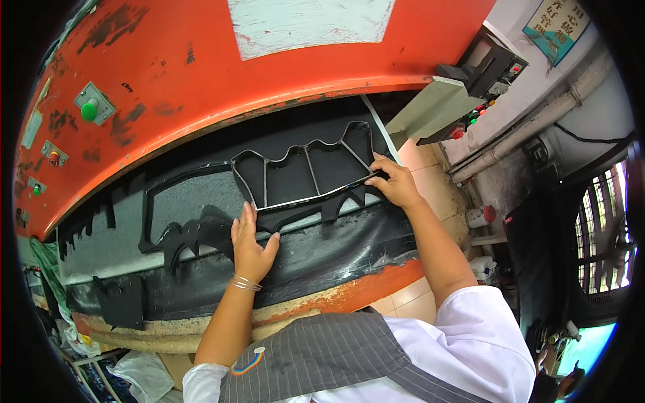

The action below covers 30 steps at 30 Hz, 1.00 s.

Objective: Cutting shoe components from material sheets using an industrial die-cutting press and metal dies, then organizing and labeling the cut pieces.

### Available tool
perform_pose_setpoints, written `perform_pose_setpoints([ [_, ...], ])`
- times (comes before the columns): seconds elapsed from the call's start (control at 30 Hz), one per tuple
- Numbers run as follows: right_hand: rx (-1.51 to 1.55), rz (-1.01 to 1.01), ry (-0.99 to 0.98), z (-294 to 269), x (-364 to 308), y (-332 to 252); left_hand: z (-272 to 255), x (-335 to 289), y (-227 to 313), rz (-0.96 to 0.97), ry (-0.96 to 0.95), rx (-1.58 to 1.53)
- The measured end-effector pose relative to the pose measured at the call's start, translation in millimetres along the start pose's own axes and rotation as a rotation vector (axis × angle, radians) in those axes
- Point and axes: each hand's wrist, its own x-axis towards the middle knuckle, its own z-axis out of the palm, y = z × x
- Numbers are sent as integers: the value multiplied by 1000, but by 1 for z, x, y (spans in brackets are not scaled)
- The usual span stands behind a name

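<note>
Apron: grey striped apron (322,356) over my white sleeves filled the bottom of the head view, nearest the lens, with a small rainbow patch on the bib.
Left hand: my left hand (250,245) lay palm down on the black sheet material (201,201), fingers (247,218) together and pointing up toward the frame's lower edge, thumb spread to the right. It pressed flat and gripped nothing. Thin silver bangles (245,283) sat on that wrist.
Right hand: my right hand (396,183) was at the right end of the metal cutting die (306,171), fingertips curled and pinching its lower right corner.
Die: an open steel outline with a wavy top edge and straight cross ribs, lying flat on the black sheet, under the overhang of the press.
Sheet: black, spread across the press bed (349,295), with shaped holes already cut out left of my left hand and along the near edge.
Press: orange press head (269,74), paint worn, hung over the bed; a green button (89,111) and smaller red and green buttons sat on its left face.
Right side: grey control box (494,64) with coloured lamps, pale pipes along the wall.
</note>
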Motion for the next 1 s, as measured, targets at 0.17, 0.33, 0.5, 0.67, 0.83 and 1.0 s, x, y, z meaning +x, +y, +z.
perform_pose_setpoints([
  [0.17,-37,11,-5,1,5,2,-5,7,-1,24,-29,27],
  [0.33,-94,9,0,3,5,-5,-2,4,-11,83,6,18],
  [0.5,-146,103,-16,1,-5,-23,-28,-21,-8,226,55,-110],
  [0.67,-348,-75,303,2,-54,-40,-118,-77,-69,214,350,-7],
  [0.83,-333,-132,363,55,-85,-92,-224,-158,-144,-272,516,608],
  [1.0,-192,-329,115,120,-83,-166,-261,-197,-187,-580,322,739],
])
